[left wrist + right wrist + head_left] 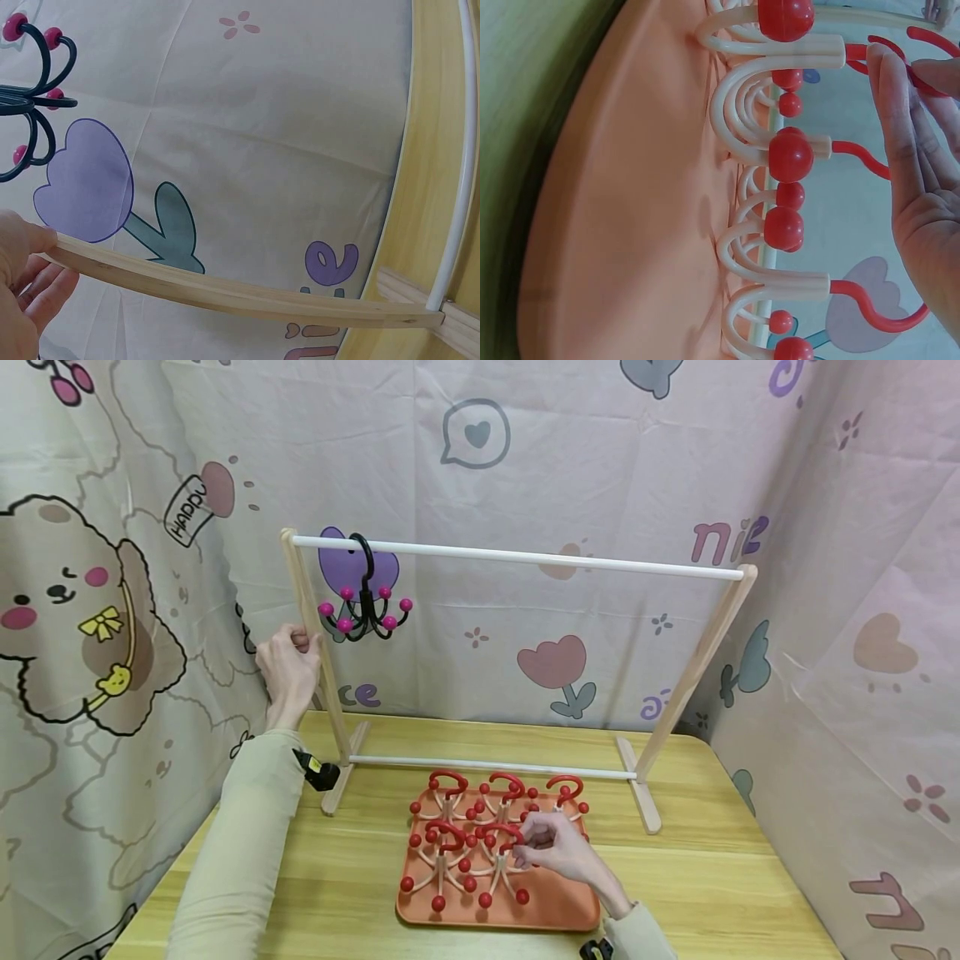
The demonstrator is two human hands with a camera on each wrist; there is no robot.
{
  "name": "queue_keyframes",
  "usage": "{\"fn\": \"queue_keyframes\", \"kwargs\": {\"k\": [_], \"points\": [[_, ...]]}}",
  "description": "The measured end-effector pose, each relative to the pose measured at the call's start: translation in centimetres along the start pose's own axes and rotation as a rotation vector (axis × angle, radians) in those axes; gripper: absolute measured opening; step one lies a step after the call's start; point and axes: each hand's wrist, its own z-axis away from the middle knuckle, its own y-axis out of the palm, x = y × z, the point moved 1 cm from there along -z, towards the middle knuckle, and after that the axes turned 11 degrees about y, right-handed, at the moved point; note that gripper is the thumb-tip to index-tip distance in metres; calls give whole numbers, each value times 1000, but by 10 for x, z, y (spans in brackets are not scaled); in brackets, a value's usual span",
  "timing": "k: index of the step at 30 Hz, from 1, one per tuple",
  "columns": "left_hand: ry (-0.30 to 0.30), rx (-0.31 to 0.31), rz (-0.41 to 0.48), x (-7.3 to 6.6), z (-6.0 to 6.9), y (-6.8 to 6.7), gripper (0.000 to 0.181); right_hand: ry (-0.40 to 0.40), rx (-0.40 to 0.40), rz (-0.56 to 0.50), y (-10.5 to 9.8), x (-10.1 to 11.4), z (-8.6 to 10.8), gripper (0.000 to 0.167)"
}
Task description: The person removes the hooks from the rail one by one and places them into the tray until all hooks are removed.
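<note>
My left hand grips the left wooden post of a rack, with the thumb on one side and fingers on the other. On the rack's white top bar, near that post, hangs a black claw hanger with pink ball tips. My right hand pinches the red hook of a cream claw hanger with red ball tips, in the front row on an orange tray. Other cream hangers of this kind stand around it, hooks up. The fingers partly hide the pinched hook.
The rack's lower white bar runs just behind the tray. Its right post and foot stand on the wooden table. Printed cloth hangs behind and at both sides.
</note>
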Motion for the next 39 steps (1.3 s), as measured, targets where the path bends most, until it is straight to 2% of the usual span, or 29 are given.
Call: {"fn": "queue_keyframes", "kwargs": {"k": [3,9,16,23,32,39], "points": [[5,-4,-1,0,0,0,25,4,5,-9,-1,-1,-1,2],[12,-9,-2,-1,-1,0,25,-21,9,0,-3,-3,-2,11],[16,-6,2,-2,0,0,25,-38,20,4,-4,-3,-1,4],[20,-8,1,-1,1,0,25,-46,27,-1,-5,-5,0,11],[5,-4,5,-1,1,0,26,-30,-51,42,-5,-1,2,20],[10,-5,5,-1,2,-1,26,-153,-57,18,-7,10,0,13]]}}
